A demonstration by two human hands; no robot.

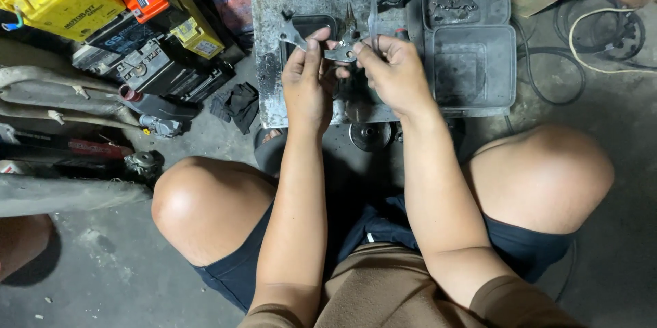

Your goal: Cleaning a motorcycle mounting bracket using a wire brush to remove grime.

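Both hands pinch small metal bracket above grimy metal plate; plastic trays beside.

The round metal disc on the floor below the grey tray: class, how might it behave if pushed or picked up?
The round metal disc looks like solid metal, so probably stiff and heavy for its size. It lies flat, so a push would likely slide it; on edge it could roll. The dirty grey tray beside it suggests greasy, slippery surfaces.

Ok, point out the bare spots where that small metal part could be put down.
Bare: the lower tray compartment right of the right hand, and floor beside the left knee. Crowded: batteries at left, upper compartment, cables at right.
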